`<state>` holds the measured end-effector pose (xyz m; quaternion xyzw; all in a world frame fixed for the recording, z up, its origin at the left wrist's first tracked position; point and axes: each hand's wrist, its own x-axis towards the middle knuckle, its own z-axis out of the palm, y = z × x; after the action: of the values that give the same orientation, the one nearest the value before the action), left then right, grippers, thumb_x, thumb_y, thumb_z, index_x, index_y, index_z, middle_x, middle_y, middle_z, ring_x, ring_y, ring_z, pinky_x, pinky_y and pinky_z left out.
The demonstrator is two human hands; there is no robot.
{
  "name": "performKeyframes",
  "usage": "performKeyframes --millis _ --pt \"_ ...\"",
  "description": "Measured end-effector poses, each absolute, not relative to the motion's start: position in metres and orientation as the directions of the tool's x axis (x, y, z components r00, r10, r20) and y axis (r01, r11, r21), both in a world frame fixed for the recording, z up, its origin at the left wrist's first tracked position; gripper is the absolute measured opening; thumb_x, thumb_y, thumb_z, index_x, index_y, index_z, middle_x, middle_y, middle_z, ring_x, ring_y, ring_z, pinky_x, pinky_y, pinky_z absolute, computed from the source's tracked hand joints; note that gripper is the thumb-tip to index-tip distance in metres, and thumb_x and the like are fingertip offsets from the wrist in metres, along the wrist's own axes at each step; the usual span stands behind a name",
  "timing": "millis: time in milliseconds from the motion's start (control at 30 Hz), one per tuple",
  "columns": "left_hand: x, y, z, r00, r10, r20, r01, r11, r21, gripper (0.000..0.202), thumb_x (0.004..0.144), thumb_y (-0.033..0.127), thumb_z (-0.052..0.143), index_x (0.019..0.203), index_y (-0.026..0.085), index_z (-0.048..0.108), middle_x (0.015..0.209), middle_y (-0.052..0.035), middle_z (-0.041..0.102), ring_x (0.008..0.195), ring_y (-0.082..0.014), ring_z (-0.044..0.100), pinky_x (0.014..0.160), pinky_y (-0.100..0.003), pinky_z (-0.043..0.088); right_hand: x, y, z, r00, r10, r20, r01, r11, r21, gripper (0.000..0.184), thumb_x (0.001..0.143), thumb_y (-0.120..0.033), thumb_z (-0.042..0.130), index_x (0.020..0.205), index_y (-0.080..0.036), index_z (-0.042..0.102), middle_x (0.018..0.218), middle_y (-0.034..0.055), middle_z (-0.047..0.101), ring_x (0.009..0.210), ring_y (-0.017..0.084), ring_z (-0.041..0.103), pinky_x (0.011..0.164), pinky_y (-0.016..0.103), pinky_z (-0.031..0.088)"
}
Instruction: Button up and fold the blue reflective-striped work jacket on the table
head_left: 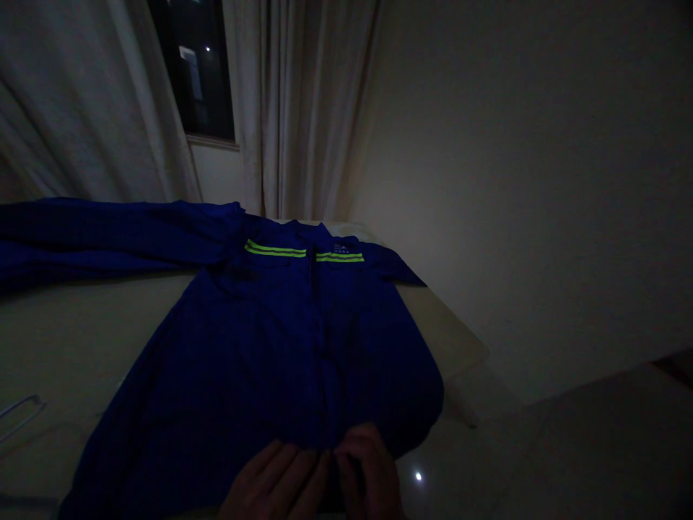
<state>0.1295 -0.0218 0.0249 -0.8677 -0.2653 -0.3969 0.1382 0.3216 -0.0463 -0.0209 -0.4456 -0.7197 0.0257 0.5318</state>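
Note:
A dark blue work jacket (260,339) with yellow-green striped bands across the chest lies front side up, its collar at the far end and one sleeve stretched out to the left. At the near end of its front opening, my left hand (279,480) has its fingers bent and closed on the jacket's edge. Right beside it, my right hand (371,469) pinches the fabric at the same front edge, thumb and forefinger together. The fingertips of both hands nearly meet. Dim light hides the exact bit of cloth or fastener between them.
The jacket rests on a pale table (455,339), whose right corner juts out over a shiny floor (520,462). A thin, light-coloured looped object (24,413) lies at the left edge. Behind are curtains (303,108), a dark window (192,72) and a plain wall (514,180).

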Motion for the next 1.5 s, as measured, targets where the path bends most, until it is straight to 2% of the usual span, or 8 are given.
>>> performKeyframes --millis 233,400,567,700,833,1167,1300,1500 --pt "0.131 -0.023 0.023 0.589 0.420 0.691 0.516 -0.853 0.078 0.046 0.112 0.018 0.022 0.112 0.015 0.068 0.085 -0.0025 0.074 0.071 -0.0179 0.068 0.069 -0.036 0.050 0.346 -0.051 0.002 -0.259 0.697 0.669 0.493 0.691 -0.529 0.037 0.104 -0.054 0.058 0.118 -0.020 0.064 0.098 0.0104 0.073 0.090 0.022 0.072 0.075 0.032 0.063" --pt "0.130 -0.019 0.015 0.571 0.530 0.627 0.486 -0.834 0.262 0.033 0.113 0.023 0.033 0.119 0.016 0.065 0.089 -0.0030 0.073 0.074 -0.0176 0.069 0.068 -0.033 0.053 0.351 -0.053 0.004 -0.236 0.728 0.643 0.540 0.649 -0.536 0.018 0.100 -0.015 0.064 0.116 -0.022 0.069 0.103 0.0086 0.074 0.096 0.019 0.073 0.082 0.030 0.064" --pt "0.123 -0.020 0.014 0.516 0.629 0.582 0.434 -0.778 0.455 0.020 0.111 0.026 0.046 0.110 0.020 0.065 0.091 0.0002 0.073 0.077 -0.0135 0.068 0.071 -0.027 0.053 0.347 -0.056 0.008 -0.221 0.739 0.636 0.590 0.620 -0.517 0.019 0.102 -0.015 0.063 0.118 -0.020 0.071 0.104 0.0085 0.074 0.095 0.018 0.073 0.081 0.031 0.064" --pt "0.119 -0.024 0.014 0.587 0.630 0.509 0.446 -0.776 0.447 0.020 0.107 0.013 0.048 0.112 0.021 0.065 0.098 -0.0019 0.070 0.082 -0.0165 0.064 0.075 -0.031 0.051 0.346 -0.056 0.017 -0.306 0.701 0.645 0.616 0.662 -0.427 0.020 0.101 -0.014 0.062 0.118 -0.018 0.071 0.104 0.0098 0.075 0.094 0.020 0.072 0.080 0.034 0.064" --pt "0.121 -0.026 0.016 0.629 0.600 0.495 0.433 -0.799 0.418 0.016 0.105 0.012 0.049 0.106 0.018 0.063 0.093 -0.0032 0.066 0.079 -0.0191 0.059 0.070 -0.034 0.048 0.344 -0.055 0.024 -0.343 0.673 0.655 0.623 0.685 -0.378 0.021 0.100 -0.013 0.063 0.119 -0.017 0.071 0.102 0.0092 0.076 0.090 0.019 0.071 0.077 0.034 0.063" --pt "0.122 -0.026 0.011 0.637 0.606 0.476 0.463 -0.795 0.392 0.021 0.103 0.006 0.050 0.114 0.018 0.063 0.097 -0.0032 0.066 0.085 -0.0196 0.058 0.080 -0.035 0.047 0.350 -0.057 0.026 -0.389 0.677 0.625 0.641 0.686 -0.343 0.020 0.099 -0.013 0.064 0.118 -0.017 0.071 0.102 0.0090 0.076 0.090 0.019 0.071 0.076 0.034 0.062" --pt "0.123 -0.026 0.016 0.659 0.591 0.465 0.457 -0.806 0.377 0.016 0.100 0.005 0.054 0.106 0.018 0.062 0.092 -0.0029 0.063 0.080 -0.0205 0.054 0.072 -0.035 0.043 0.348 -0.060 0.023 -0.363 0.680 0.637 0.653 0.673 -0.347 0.022 0.099 -0.011 0.063 0.119 -0.017 0.071 0.101 0.0089 0.076 0.090 0.019 0.071 0.077 0.034 0.063" --pt "0.124 -0.026 0.015 0.670 0.595 0.444 0.473 -0.803 0.362 0.017 0.099 0.005 0.055 0.107 0.018 0.061 0.093 -0.0028 0.062 0.082 -0.0213 0.054 0.075 -0.036 0.044 0.344 -0.060 0.023 -0.369 0.680 0.634 0.654 0.674 -0.343 0.022 0.099 -0.011 0.063 0.118 -0.018 0.071 0.100 0.0086 0.076 0.088 0.020 0.071 0.075 0.035 0.062"
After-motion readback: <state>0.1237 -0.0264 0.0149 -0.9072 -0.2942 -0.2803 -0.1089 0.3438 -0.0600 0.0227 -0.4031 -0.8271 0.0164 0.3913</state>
